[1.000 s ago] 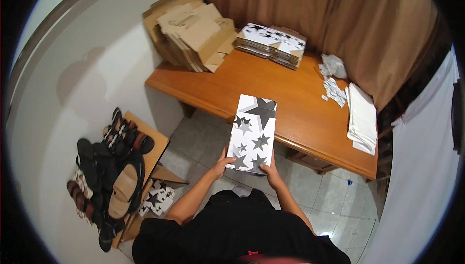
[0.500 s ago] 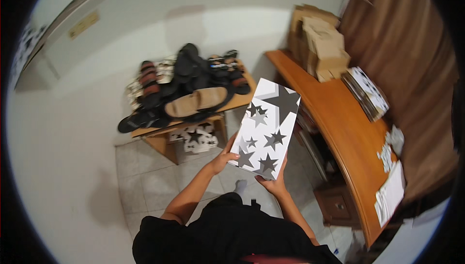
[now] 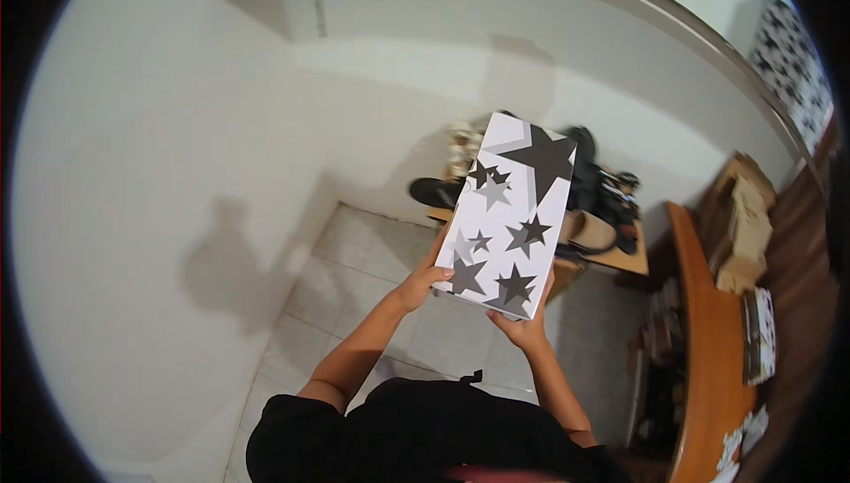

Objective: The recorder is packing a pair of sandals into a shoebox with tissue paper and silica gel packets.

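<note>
The white star-printed box (image 3: 508, 217) is held up before the body, far end leaning right. The left hand (image 3: 424, 285) grips its left edge, thumb over the top; the right hand (image 3: 525, 324) clasps the near right corner. Both forearms (image 3: 361, 352) reach forward, slanting inward. Beyond, partly hidden, lie sandals (image 3: 588, 233).

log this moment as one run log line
left hand: holds star-print box, left side | right hand: holds same box, lower right | beyond box: footwear on small table | right: wooden desk
</note>
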